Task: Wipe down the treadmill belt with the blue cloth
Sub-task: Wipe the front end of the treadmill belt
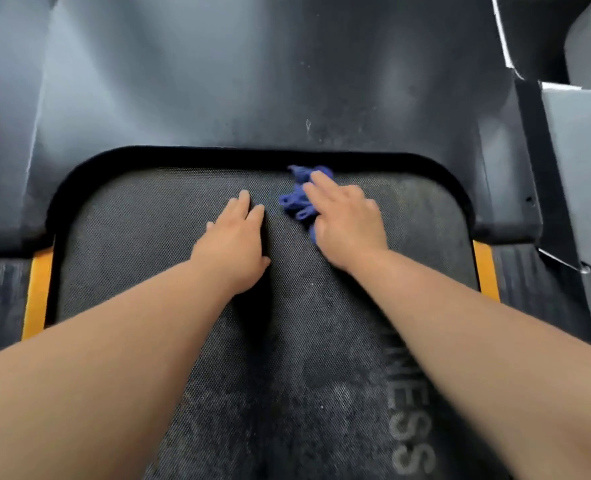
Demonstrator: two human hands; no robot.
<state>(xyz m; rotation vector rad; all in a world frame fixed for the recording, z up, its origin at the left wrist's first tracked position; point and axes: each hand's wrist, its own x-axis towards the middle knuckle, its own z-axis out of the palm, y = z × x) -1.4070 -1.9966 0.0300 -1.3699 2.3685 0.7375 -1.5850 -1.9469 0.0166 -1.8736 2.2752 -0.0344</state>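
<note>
right hand (347, 226) presses flat-fingered on the bunched blue cloth (301, 195), its length running up the belt (148, 237); left hand (233, 247) flat.

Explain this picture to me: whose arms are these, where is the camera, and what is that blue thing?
No robot here: a person wears a camera on the head, looking down at their own arms. The dark textured surface is a treadmill belt, with a grey cover beyond it and orange strips beside it. The left hand lies flat on the belt, holding nothing. The right hand presses a crumpled blue cloth onto the belt's far end with straight fingers.
</note>
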